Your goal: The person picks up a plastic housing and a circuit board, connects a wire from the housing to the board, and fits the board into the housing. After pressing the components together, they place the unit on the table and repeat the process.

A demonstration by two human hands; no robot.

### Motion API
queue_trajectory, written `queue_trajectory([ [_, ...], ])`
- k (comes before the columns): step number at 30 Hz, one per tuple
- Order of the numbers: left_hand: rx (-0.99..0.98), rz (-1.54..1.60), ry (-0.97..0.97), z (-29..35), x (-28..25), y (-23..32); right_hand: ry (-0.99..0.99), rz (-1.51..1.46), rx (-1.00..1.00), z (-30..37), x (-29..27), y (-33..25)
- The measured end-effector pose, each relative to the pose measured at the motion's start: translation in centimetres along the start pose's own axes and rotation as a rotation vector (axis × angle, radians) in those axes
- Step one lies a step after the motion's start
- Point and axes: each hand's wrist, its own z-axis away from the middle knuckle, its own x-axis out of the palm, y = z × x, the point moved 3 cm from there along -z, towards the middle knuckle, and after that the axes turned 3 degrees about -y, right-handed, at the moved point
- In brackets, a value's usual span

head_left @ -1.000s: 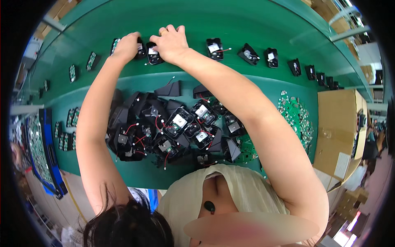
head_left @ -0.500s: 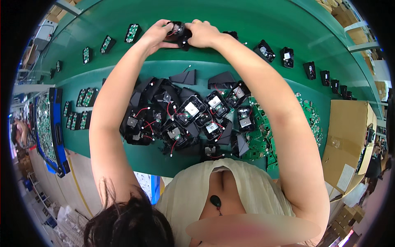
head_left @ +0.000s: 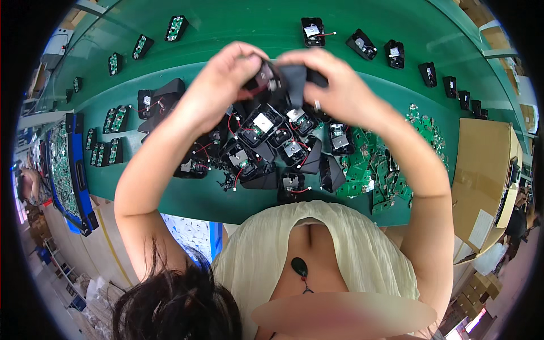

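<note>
Above the far side of a pile of black plastic housings, my two hands are close together. My left hand (head_left: 224, 82) is closed around a black housing (head_left: 264, 80) with a reddish wire and a pale part showing inside; it is blurred. My right hand (head_left: 340, 85) grips another black housing (head_left: 293, 85), its smooth sloped side facing me. Whether the two housings touch is hard to tell. Just below lie open housings, one with a silvery metal block (head_left: 263, 123) and several with red wires ending in white plugs.
Green circuit boards (head_left: 374, 164) lie heaped right of the pile. Housings with boards (head_left: 118, 119) stand at the left, and more housings (head_left: 361, 44) line the far green belt (head_left: 249, 28). A cardboard box (head_left: 481, 175) stands at the right, a blue-edged tray (head_left: 79, 164) at the left.
Both hands have come back from the far belt toward me, over the pile, with black housings in them. An open housing on the belt, partly hidden before, now shows fully.
</note>
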Motion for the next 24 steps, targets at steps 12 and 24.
queue_trajectory([
  [12, 0.206, -0.154, 0.172, 6.4, 3.7, 2.5, -0.137, 0.14, 0.147, 8.6, 1.8, -2.6],
  [24, 0.254, 0.322, 0.253, 13.2, 7.5, -2.8, -0.112, 0.685, 0.062, 8.0, 2.7, -3.9],
])
